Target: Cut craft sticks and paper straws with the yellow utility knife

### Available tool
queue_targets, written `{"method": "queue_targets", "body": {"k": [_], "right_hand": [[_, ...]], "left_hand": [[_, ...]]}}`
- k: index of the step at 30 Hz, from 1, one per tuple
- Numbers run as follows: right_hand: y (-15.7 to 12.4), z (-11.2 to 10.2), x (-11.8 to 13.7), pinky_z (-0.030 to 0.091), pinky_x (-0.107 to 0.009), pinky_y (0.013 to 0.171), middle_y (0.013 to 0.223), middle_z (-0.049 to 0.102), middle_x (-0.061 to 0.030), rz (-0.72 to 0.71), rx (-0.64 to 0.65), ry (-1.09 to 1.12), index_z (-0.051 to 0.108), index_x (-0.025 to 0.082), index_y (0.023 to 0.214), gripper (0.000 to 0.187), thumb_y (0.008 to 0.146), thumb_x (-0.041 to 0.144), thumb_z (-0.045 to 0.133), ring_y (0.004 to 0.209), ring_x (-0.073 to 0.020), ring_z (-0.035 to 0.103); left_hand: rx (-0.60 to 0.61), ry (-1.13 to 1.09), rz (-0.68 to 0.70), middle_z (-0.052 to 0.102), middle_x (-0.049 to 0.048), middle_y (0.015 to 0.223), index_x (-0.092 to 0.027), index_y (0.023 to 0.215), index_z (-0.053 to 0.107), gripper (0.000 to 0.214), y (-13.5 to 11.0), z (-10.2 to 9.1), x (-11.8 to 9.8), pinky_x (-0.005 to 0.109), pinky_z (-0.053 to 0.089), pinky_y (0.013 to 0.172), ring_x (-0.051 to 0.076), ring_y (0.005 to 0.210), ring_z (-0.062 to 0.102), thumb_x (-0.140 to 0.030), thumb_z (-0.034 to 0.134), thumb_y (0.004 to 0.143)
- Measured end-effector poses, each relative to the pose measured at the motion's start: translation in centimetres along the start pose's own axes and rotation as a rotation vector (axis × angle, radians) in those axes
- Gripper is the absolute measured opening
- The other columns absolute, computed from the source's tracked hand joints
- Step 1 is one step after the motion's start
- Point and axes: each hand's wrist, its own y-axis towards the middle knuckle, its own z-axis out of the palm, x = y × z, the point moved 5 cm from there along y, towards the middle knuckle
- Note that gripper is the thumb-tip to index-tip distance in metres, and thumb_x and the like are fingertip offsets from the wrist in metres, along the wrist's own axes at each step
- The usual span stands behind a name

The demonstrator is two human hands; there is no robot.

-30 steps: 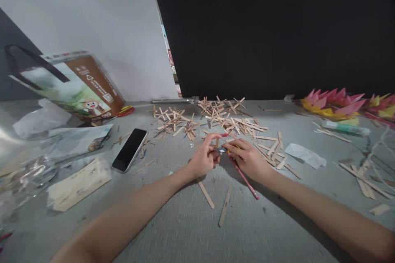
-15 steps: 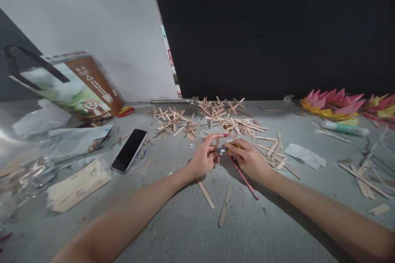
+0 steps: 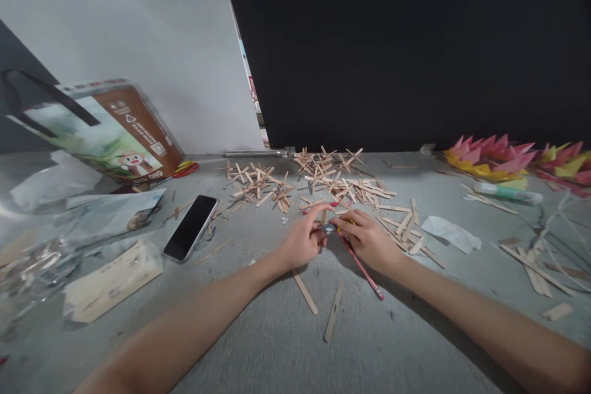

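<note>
Where the grey desk (image 3: 277, 357) begins at the far left, one printed bag (image 3: 106, 135) with a black strap leans against the white wall, and crumpled clear wrap (image 3: 32, 265) lies below it beside one flat packet (image 3: 111, 280). One phone (image 3: 191, 228) lies face up just right of that, its screen dark. Beyond it, toward the wall, wooden sticks glued into crosses lie in two loose heaps (image 3: 261, 184), too many and too tangled to count. Near the middle both hands meet low over the desk. The left hand (image 3: 302, 240) has its fingers curled with the index stretched forward, pinching one small grey piece (image 3: 329, 228) between thumb and fingers; what the piece is cannot be told. The right hand (image 3: 369, 239) touches the same piece from the other side, its fingers pressed together around one pink pencil (image 3: 362, 268), whose far end slants down toward the person and rests on the desk. Two plain sticks (image 3: 318, 301) lie loose just below the hands, apart from each other. Right of the hands more single sticks (image 3: 406, 228) are scattered, then one crumpled white scrap (image 3: 450, 233). Farther right one glue bottle (image 3: 505, 192) lies on its side, and behind it a row of pink and yellow folded paper points (image 3: 503, 157) runs off the edge, with a few long strips (image 3: 530, 261) near the right corner.
</note>
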Motion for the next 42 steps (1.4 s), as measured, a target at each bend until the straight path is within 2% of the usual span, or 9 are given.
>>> {"method": "queue_targets", "body": {"k": [4, 11, 16, 21, 33, 42], "right_hand": [[0.0, 0.2, -0.2, 0.054, -0.05, 0.093, 0.118, 0.069, -0.0115, 0.022, 0.012, 0.004, 0.065, 0.025, 0.135, 0.035, 0.105, 0.016, 0.05, 0.109, -0.0298, 0.06], [0.5, 0.0, 0.3, 0.054, -0.047, 0.091, 0.112, 0.068, -0.0118, 0.052, 0.029, -0.019, 0.066, 0.023, 0.132, 0.032, 0.105, 0.016, 0.05, 0.103, -0.0277, 0.061], [0.6, 0.2, 0.2, 0.054, -0.044, 0.088, 0.111, 0.068, -0.0105, 0.054, 0.042, -0.03, 0.065, 0.025, 0.131, 0.032, 0.103, 0.015, 0.053, 0.102, -0.0273, 0.062], [0.5, 0.3, 0.1, 0.053, -0.043, 0.09, 0.111, 0.068, -0.0106, 0.058, 0.044, -0.043, 0.065, 0.024, 0.132, 0.031, 0.103, 0.017, 0.054, 0.103, -0.0271, 0.062], [0.6, -0.3, 0.5, 0.054, -0.046, 0.091, 0.112, 0.068, -0.0107, 0.058, 0.054, -0.019, 0.064, 0.024, 0.131, 0.03, 0.105, 0.018, 0.052, 0.103, -0.0275, 0.062], [0.7, -0.5, 0.8, 0.052, -0.045, 0.091, 0.111, 0.067, -0.0102, 0.059, 0.059, -0.003, 0.063, 0.024, 0.132, 0.029, 0.106, 0.02, 0.051, 0.103, -0.0274, 0.061]], "left_hand": [[-0.001, -0.064, -0.05, 0.06, -0.0035, 0.066, -0.02, 0.149, 0.042, 0.063, 0.2, 0.1, 0.7, 0.016, 0.039, 0.049, 0.008, 0.048, 0.051, -0.008, 0.053, 0.088], [-0.033, -0.127, -0.097, 0.059, -0.0045, 0.064, -0.02, 0.15, 0.04, 0.061, 0.1, 0.1, 0.9, 0.018, 0.041, 0.048, 0.009, 0.045, 0.049, -0.014, 0.053, 0.091], [-0.039, -0.164, -0.104, 0.057, -0.0053, 0.063, -0.02, 0.152, 0.038, 0.063, 0.2, 0.1, 1.6, 0.018, 0.041, 0.047, 0.009, 0.045, 0.049, -0.016, 0.055, 0.091], [-0.05, -0.147, -0.116, 0.059, -0.0045, 0.066, -0.02, 0.15, 0.039, 0.06, 0.2, 0.0, 1.5, 0.018, 0.043, 0.047, 0.009, 0.046, 0.05, -0.018, 0.055, 0.093], [-0.022, -0.177, -0.124, 0.059, -0.0039, 0.066, -0.019, 0.153, 0.036, 0.066, 0.2, 0.1, 1.3, 0.018, 0.044, 0.049, 0.009, 0.047, 0.052, -0.01, 0.053, 0.091], [-0.018, -0.164, -0.11, 0.058, -0.0059, 0.065, -0.02, 0.153, 0.036, 0.066, 0.2, 0.1, 0.9, 0.018, 0.045, 0.05, 0.009, 0.047, 0.052, -0.012, 0.054, 0.09]]}}
